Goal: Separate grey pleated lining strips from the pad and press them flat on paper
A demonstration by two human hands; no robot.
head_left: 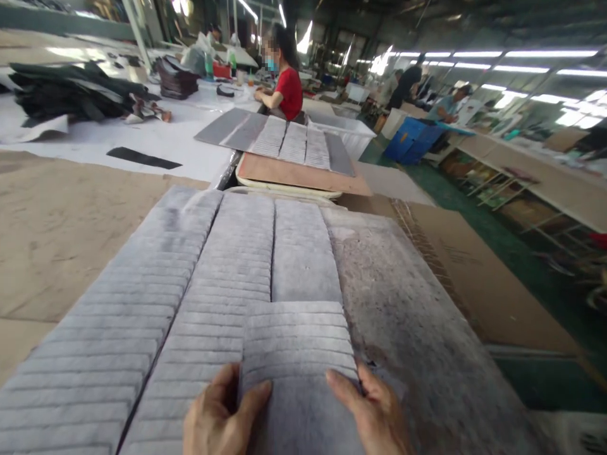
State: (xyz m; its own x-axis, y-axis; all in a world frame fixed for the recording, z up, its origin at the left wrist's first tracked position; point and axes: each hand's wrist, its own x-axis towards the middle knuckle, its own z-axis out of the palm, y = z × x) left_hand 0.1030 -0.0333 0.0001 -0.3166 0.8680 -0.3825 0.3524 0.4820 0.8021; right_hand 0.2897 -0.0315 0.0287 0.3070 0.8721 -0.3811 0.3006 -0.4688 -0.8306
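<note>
My left hand (pixel 227 411) grips the left edge of a stack of overlapping grey fabric pieces (pixel 298 354), thumb on top. On the stack's right edge my right hand (pixel 372 407) holds it the same way. The far end of this stack lies over the near part of the third row of grey pieces (pixel 303 253). Beside it on the left run two longer rows of overlapping grey pieces, a middle row (pixel 237 253) and a left row (pixel 118 309). All lie on a worn, stained board (pixel 408 303), bare at the right.
Brown paper (pixel 71 234) covers the table at left. Ahead, another board (pixel 227 129) carries more grey rows, near a person in red (pixel 289 91). Dark fabric piles (pixel 71 95) stand far left. Cardboard (pixel 502 278) lies at right, with blue crates (pixel 412 139) beyond.
</note>
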